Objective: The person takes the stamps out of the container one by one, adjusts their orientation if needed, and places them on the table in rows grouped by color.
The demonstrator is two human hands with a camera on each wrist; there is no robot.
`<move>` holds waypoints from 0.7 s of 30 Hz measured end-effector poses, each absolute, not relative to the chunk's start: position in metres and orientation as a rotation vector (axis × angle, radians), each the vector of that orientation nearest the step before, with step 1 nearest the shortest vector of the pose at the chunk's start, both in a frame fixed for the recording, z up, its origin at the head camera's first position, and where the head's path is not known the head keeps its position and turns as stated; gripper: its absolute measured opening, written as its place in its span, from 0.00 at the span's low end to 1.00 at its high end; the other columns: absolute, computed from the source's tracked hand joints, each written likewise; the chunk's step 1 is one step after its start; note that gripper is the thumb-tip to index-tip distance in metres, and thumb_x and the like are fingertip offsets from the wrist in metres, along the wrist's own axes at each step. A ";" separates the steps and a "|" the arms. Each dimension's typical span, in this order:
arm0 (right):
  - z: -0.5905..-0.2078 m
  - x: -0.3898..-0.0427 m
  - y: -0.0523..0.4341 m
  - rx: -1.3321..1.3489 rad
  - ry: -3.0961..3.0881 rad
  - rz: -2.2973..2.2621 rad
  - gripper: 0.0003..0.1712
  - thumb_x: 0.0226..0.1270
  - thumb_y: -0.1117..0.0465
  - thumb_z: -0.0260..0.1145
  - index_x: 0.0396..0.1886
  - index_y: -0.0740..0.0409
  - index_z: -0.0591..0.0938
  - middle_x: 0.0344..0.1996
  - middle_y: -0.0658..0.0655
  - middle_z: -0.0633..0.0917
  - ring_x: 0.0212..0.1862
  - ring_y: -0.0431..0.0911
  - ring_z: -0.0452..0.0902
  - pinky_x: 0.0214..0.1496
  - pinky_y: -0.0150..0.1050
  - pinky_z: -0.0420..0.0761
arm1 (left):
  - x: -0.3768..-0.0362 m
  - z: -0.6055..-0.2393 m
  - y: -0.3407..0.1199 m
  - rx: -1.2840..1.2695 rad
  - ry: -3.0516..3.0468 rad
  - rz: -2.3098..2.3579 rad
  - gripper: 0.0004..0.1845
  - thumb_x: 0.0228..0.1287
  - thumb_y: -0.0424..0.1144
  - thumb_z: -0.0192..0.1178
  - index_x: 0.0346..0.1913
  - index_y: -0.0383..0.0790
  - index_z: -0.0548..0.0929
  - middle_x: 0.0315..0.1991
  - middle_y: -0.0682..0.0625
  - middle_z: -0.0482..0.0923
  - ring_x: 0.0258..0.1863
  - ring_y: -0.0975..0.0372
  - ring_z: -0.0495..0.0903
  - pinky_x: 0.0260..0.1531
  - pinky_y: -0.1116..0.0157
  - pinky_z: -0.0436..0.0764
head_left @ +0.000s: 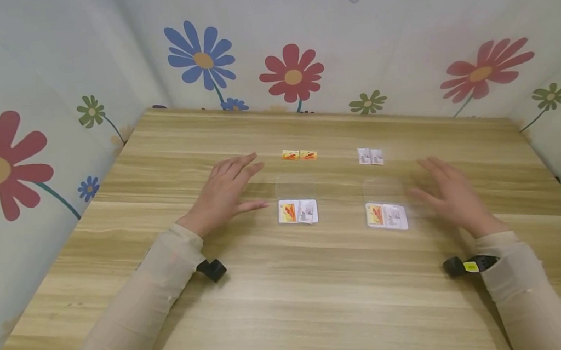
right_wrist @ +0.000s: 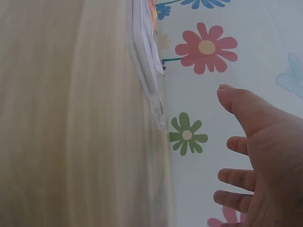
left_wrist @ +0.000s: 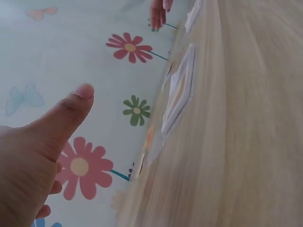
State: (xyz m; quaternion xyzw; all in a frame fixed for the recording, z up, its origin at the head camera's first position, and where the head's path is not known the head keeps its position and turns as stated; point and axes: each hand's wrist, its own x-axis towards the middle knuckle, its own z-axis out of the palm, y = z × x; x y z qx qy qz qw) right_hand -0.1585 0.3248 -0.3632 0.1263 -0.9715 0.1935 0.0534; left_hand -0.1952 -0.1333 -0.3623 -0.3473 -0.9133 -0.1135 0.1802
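Observation:
My left hand (head_left: 224, 195) is left of a small white case (head_left: 316, 210), fingers extended, thumb pointing toward it without holding anything. To the right of a second white case (head_left: 405, 218) hovers my right hand (head_left: 452, 197), slightly blurred, its fingers spread and holding nothing. Each case has a clear lid (head_left: 295, 187) folded back flat behind it, and contains one orange-yellow card (head_left: 288, 213) beside one whitish card (head_left: 393, 215). In the left wrist view the thumb (left_wrist: 71, 111) stands apart from the cases. The right wrist view shows spread fingers (right_wrist: 236, 177) off the case edge (right_wrist: 142, 47).
Farther back on the wooden table (head_left: 290, 295) lie two orange-yellow pieces (head_left: 300, 155) side by side. Right of them is a pair of whitish pieces (head_left: 370, 156). A flower-printed wall covering (head_left: 398, 34) stands behind the table and at its sides.

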 end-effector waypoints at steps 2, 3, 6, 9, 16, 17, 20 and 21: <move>-0.361 -0.158 0.321 0.388 -2.942 0.592 0.40 0.60 0.48 0.59 0.69 0.53 0.55 0.68 0.66 0.54 0.66 0.67 0.50 0.62 0.65 0.49 | -0.193 -0.360 -0.131 -0.989 -2.579 -0.368 0.41 0.46 0.62 0.61 0.62 0.44 0.67 0.64 0.46 0.62 0.62 0.52 0.61 0.63 0.53 0.58; -0.360 -0.157 0.320 0.391 -2.938 0.595 0.40 0.60 0.48 0.59 0.69 0.53 0.55 0.68 0.66 0.55 0.66 0.67 0.50 0.63 0.65 0.49 | -0.192 -0.359 -0.130 -0.992 -2.580 -0.396 0.40 0.45 0.61 0.62 0.61 0.44 0.67 0.63 0.46 0.64 0.62 0.52 0.62 0.62 0.52 0.59; -0.357 -0.156 0.314 0.397 -2.927 0.606 0.39 0.61 0.50 0.59 0.69 0.53 0.55 0.67 0.65 0.57 0.65 0.65 0.52 0.63 0.63 0.51 | -0.188 -0.356 -0.127 -0.999 -2.586 -0.455 0.39 0.44 0.60 0.63 0.59 0.44 0.69 0.61 0.46 0.67 0.60 0.53 0.64 0.61 0.53 0.60; -0.353 -0.154 0.308 0.387 -2.924 0.628 0.39 0.61 0.50 0.59 0.69 0.52 0.55 0.67 0.65 0.59 0.65 0.65 0.54 0.63 0.63 0.52 | -0.184 -0.355 -0.125 -1.007 -2.589 -0.488 0.38 0.43 0.60 0.64 0.58 0.44 0.71 0.58 0.47 0.70 0.58 0.54 0.66 0.60 0.53 0.62; -0.343 -0.148 0.294 0.374 -2.911 0.651 0.36 0.63 0.50 0.57 0.68 0.53 0.57 0.62 0.67 0.66 0.61 0.63 0.60 0.59 0.63 0.57 | -0.181 -0.352 -0.122 -1.047 -2.562 -0.549 0.36 0.43 0.57 0.66 0.56 0.45 0.72 0.53 0.48 0.72 0.55 0.55 0.68 0.59 0.54 0.62; -0.342 -0.147 0.293 0.376 -2.909 0.660 0.35 0.63 0.51 0.57 0.68 0.53 0.58 0.60 0.67 0.67 0.59 0.62 0.62 0.58 0.62 0.59 | -0.181 -0.351 -0.122 -1.051 -2.561 -0.556 0.35 0.44 0.57 0.66 0.56 0.46 0.72 0.53 0.48 0.73 0.55 0.55 0.68 0.59 0.54 0.62; -0.340 -0.145 0.288 0.387 -2.901 0.667 0.33 0.63 0.50 0.57 0.65 0.55 0.61 0.57 0.66 0.70 0.55 0.59 0.66 0.53 0.60 0.65 | -0.179 -0.349 -0.120 -1.060 -2.563 -0.573 0.33 0.44 0.55 0.66 0.56 0.46 0.73 0.52 0.49 0.73 0.54 0.56 0.68 0.59 0.54 0.63; -0.339 -0.145 0.286 0.393 -2.898 0.672 0.32 0.63 0.51 0.57 0.64 0.56 0.63 0.56 0.66 0.71 0.54 0.58 0.67 0.52 0.59 0.67 | -0.178 -0.348 -0.119 -1.061 -2.568 -0.576 0.33 0.45 0.55 0.66 0.55 0.46 0.73 0.51 0.49 0.73 0.54 0.56 0.69 0.58 0.54 0.63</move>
